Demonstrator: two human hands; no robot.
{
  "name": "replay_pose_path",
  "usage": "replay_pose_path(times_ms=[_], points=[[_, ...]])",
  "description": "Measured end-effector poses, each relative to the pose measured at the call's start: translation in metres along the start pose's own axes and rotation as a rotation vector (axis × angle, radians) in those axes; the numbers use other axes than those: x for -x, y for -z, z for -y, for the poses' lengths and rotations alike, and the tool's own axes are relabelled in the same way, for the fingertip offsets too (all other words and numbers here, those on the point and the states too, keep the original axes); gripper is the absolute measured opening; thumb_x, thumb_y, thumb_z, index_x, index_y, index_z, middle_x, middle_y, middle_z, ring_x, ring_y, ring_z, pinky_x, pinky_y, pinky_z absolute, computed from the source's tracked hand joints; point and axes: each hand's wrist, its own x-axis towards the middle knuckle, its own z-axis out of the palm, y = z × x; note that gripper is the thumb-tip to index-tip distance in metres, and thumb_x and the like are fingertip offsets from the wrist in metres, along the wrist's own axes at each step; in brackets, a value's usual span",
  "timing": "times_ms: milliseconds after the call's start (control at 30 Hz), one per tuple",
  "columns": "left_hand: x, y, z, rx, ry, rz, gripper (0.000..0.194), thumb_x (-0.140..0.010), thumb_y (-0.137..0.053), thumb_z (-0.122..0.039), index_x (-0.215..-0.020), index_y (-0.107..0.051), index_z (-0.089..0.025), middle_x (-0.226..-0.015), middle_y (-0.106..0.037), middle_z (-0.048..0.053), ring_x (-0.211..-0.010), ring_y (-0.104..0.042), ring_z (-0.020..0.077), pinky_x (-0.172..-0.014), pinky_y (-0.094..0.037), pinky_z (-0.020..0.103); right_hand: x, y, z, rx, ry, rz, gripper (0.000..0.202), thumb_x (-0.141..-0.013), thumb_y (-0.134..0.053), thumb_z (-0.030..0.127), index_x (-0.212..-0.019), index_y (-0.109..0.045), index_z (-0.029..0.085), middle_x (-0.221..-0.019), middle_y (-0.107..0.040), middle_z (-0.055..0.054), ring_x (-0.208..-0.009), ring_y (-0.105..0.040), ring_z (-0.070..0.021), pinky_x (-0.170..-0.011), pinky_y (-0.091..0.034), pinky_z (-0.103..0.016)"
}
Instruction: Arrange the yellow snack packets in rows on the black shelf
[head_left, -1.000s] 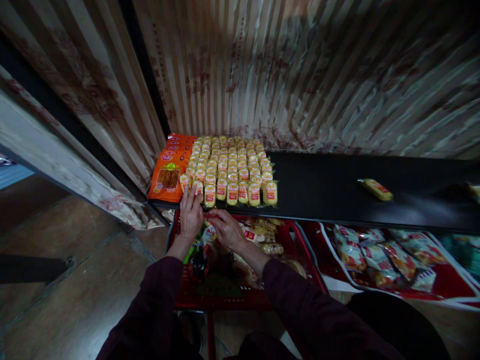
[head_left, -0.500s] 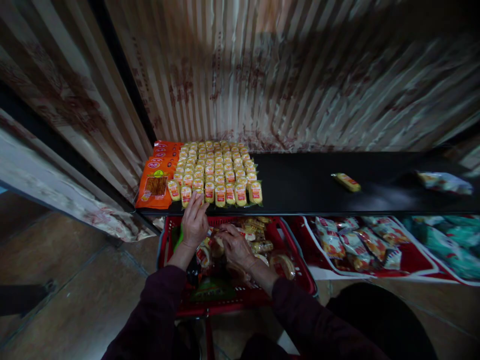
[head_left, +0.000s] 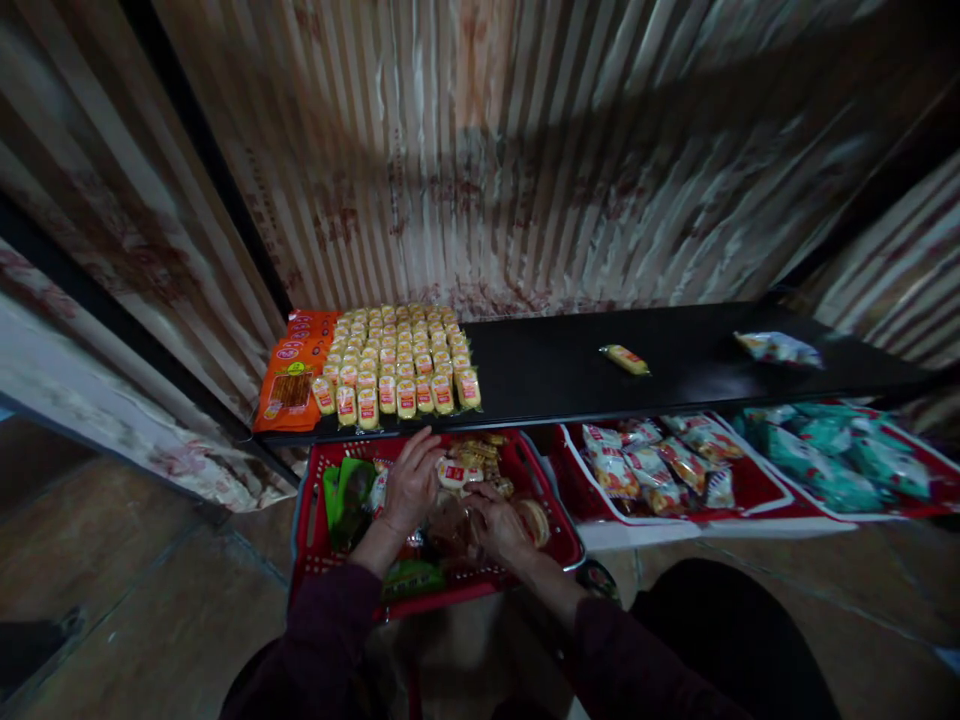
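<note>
My left hand [head_left: 412, 487] is over the red basket [head_left: 304, 530], its fingers stretched forward and holding nothing that I can see. A wrapped small cake [head_left: 454, 474] lies beside those fingertips. Lower in the basket, my right hand [head_left: 498, 522] has its fingers curled down among the packets; whatever they grip is hidden. Many yellow wrapped cakes [head_left: 406, 397] stand in tight rows on the black shelf [head_left: 532, 375] just above. To their left lie orange snack packs [head_left: 291, 390].
A single wrapped cake [head_left: 625, 360] and a white packet [head_left: 778, 349] lie farther right on the shelf. Below are a basket of white-and-red bags [head_left: 649, 470] and teal bags [head_left: 847, 455]. A black post [head_left: 217, 170] rises at left, before striped sheeting [head_left: 465, 220].
My left hand has come down from the front row of cakes to the basket. My right hand stays among the packets. The view has shifted, showing more of the shelf's right end.
</note>
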Motion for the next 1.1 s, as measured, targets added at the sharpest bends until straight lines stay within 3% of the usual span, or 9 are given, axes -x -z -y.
replay_pose_path(times_ms=[133, 267, 400, 533, 633, 833, 1100], points=[[0.03, -0.013, -0.019, -0.015, 0.076, 0.085, 0.037, -0.079, -0.041, 0.0, -0.104, -0.063, -0.016, -0.113, -0.066, 0.009, -0.116, -0.055, 0.0193, -0.096, -0.052, 0.039, 0.004, 0.023, -0.021, 0.045, -0.104, 0.034, 0.031, -0.079, -0.045, 0.009, -0.092, -0.07, 0.024, -0.1, -0.068, -0.006, -0.083, -0.068, -0.0201, -0.074, -0.057, -0.033], [0.041, -0.01, -0.034, -0.157, 0.14, 0.111, 0.04, -0.08, -0.04, 0.0, -0.108, -0.062, -0.017, -0.122, -0.061, 0.01, -0.128, -0.046, 0.0219, -0.099, -0.049, 0.042, -0.02, 0.04, -0.021, 0.008, -0.086, -0.092, 0.036, -0.086, -0.04, 0.018, -0.115, -0.061, 0.022, -0.117, -0.063, -0.009, -0.102, -0.063, -0.0214, -0.09, -0.053, -0.037], [0.006, -0.009, -0.034, -0.375, 0.215, 0.083, 0.032, -0.086, -0.044, -0.011, -0.113, -0.062, -0.016, -0.137, -0.05, 0.014, -0.14, -0.027, 0.0286, -0.105, -0.04, 0.049, -0.06, 0.047, -0.011, 0.089, -0.062, -0.25, 0.045, -0.089, -0.039, 0.025, -0.133, -0.047, 0.016, -0.136, -0.048, -0.014, -0.127, -0.044, -0.0249, -0.106, -0.039, -0.046], [-0.038, -0.022, -0.011, -0.517, 0.286, 0.069, 0.044, -0.085, -0.052, -0.021, -0.129, -0.052, -0.016, -0.147, -0.038, 0.016, -0.142, -0.017, 0.0335, -0.109, -0.029, 0.056, -0.101, 0.046, -0.011, 0.165, -0.003, -0.299, 0.058, -0.092, -0.038, 0.035, -0.146, -0.025, 0.018, -0.152, -0.026, -0.013, -0.14, -0.022, -0.0276, -0.109, -0.03, -0.053], [-0.053, -0.032, 0.01, -0.563, 0.297, 0.089, 0.05, -0.084, -0.054, -0.023, -0.133, -0.048, -0.015, -0.147, -0.037, 0.015, -0.142, -0.017, 0.0344, -0.111, -0.025, 0.056, -0.129, 0.045, -0.017, 0.227, 0.009, -0.301, 0.063, -0.092, -0.038, 0.042, -0.148, -0.018, 0.019, -0.156, -0.016, -0.013, -0.143, -0.011, -0.03, -0.109, -0.027, -0.054], [-0.058, -0.039, 0.028, -0.568, 0.263, 0.161, 0.055, -0.083, -0.052, -0.02, -0.137, -0.044, -0.015, -0.148, -0.038, 0.011, -0.143, -0.014, 0.0325, -0.113, -0.021, 0.056, -0.166, 0.044, -0.024, 0.273, 0.058, -0.211, 0.067, -0.09, -0.042, 0.049, -0.147, -0.023, 0.018, -0.157, -0.013, -0.013, -0.144, -0.008, -0.0308, -0.109, -0.028, -0.052], [-0.079, -0.039, 0.031, -0.604, 0.273, 0.232, 0.056, -0.08, -0.054, -0.02, -0.136, -0.045, -0.015, -0.149, -0.036, 0.013, -0.143, -0.014, 0.0329, -0.114, -0.017, 0.057, -0.18, 0.036, -0.035, 0.227, 0.04, -0.171, 0.073, -0.086, -0.046, 0.056, -0.147, -0.023, 0.022, -0.156, -0.013, -0.012, -0.141, -0.018, -0.0314, -0.106, -0.033, -0.051]])
